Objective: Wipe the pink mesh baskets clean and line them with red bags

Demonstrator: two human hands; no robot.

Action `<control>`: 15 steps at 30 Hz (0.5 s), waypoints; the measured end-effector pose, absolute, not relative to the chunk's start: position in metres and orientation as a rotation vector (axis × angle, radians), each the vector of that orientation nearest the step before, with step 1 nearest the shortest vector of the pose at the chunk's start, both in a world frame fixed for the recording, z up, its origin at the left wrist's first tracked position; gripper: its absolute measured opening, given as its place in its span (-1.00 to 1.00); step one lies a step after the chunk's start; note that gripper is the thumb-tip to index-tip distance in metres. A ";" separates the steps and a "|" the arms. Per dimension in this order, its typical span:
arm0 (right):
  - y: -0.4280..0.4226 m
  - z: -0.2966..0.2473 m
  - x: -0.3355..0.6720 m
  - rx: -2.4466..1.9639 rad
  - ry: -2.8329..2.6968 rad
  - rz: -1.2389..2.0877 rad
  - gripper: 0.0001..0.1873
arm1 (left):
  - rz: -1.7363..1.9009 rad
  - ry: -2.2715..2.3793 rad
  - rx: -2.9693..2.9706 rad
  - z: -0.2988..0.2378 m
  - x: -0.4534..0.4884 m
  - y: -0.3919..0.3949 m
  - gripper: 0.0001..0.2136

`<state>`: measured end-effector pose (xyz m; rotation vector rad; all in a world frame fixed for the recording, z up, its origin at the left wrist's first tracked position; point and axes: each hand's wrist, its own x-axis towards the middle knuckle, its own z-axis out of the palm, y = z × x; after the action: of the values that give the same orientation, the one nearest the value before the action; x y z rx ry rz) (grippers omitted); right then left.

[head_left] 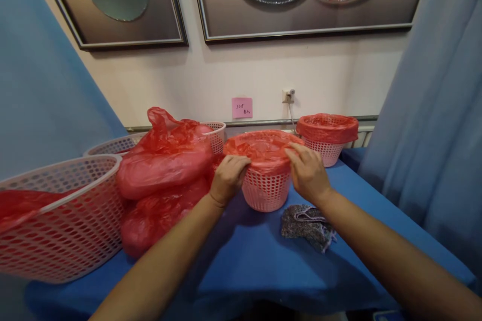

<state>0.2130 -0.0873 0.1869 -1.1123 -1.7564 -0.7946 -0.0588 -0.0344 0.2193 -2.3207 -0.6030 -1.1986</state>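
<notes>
Between my hands stands a small white perforated basket (266, 191), lined with a red plastic bag (263, 146) whose edge is folded down over the rim. My left hand (230, 176) pinches the bag at the near left of the rim, its fingers closed. On the right side of the rim, my right hand (308, 168) has its thumb and fingers closed on the same bag edge. Just in front of the basket, below my right hand, lies a folded grey cloth (307, 225) with a pale edging.
Full red plastic bags (165, 165) are piled to the left, beside a large white basket (68, 230) holding red plastic. Another lined basket (327, 143) stands at the back right. Blue cloth covers the table (241, 256). A plugged-in cord (289, 105) runs down the wall behind.
</notes>
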 end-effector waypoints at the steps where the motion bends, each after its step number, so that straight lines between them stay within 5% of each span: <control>1: -0.093 0.189 0.205 -1.081 -1.759 -0.814 -0.60 | -1.250 -0.601 -2.310 0.215 -0.051 -0.038 -0.86; 15: -0.081 0.176 0.158 -0.916 -1.713 -0.615 -0.84 | -1.293 -0.674 -2.459 0.200 -0.033 -0.067 -0.88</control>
<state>0.1585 -0.0806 0.1756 -0.9164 -1.7126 -0.6148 -0.0333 -0.0666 0.2003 -2.4585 -0.6741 -1.2930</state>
